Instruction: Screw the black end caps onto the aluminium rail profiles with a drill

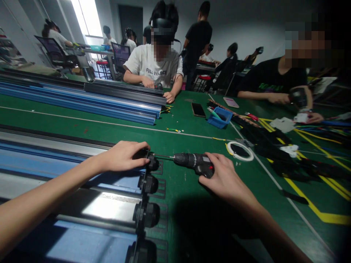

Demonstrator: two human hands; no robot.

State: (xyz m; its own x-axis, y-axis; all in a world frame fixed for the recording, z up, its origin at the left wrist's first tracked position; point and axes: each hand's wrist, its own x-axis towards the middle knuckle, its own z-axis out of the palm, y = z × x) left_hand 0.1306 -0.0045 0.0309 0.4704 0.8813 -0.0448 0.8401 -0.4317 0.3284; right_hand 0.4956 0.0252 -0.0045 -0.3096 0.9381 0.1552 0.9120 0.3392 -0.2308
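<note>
In my right hand (222, 173) is a black cordless drill (189, 160), lying sideways with its long thin bit (163, 157) pointing left. The tip of the bit meets the end of the farthest profile in the near row, by a black end fitting (153, 163). My left hand (127, 156) grips the black end cap (140, 153) of that profile, thumb on the near side and fingers over the far side. Toward me lie more blue and silver profiles (109, 204), each ending in a black fitting such as this one (150, 183).
More blue profiles (117, 106) lie across the table, before a person in white (156, 69). A phone (197, 109), a blue tray (219, 117) and a white cable coil (240, 151) are beyond the drill. Another person (274, 84) works at right among cables and yellow strips.
</note>
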